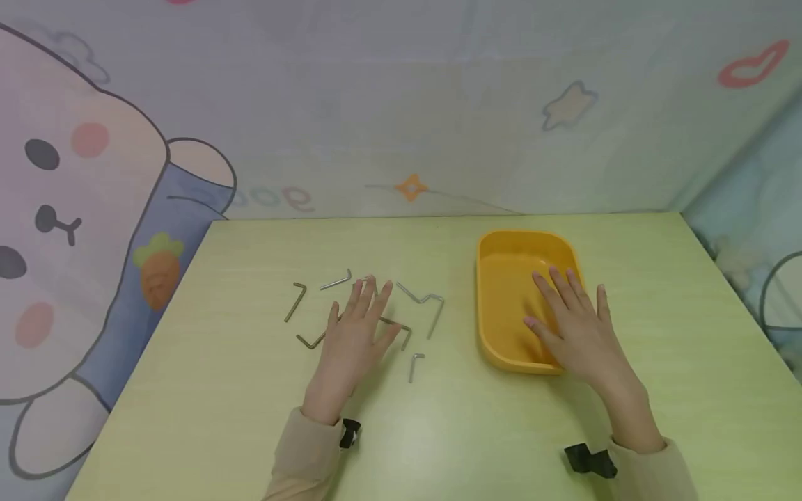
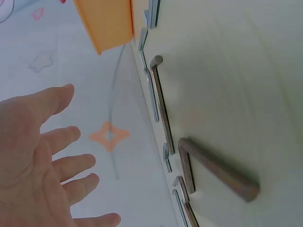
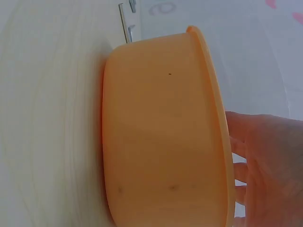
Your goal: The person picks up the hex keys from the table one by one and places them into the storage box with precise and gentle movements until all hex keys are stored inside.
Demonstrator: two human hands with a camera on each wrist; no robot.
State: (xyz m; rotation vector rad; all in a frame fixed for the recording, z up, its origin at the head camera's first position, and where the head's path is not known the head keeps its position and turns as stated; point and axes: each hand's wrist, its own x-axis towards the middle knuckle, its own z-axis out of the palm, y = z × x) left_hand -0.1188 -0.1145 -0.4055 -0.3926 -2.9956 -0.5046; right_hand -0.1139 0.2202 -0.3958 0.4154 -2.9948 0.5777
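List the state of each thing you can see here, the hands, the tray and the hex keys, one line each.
Left hand: open, fingers spread, over the hex keys.
Right hand: open, fingers straight, over the tray's near right part.
Tray: upright on the table, nothing visible inside where it shows.
Hex keys: lying flat and scattered on the table, all outside the tray.
Table: bears the tray and keys.
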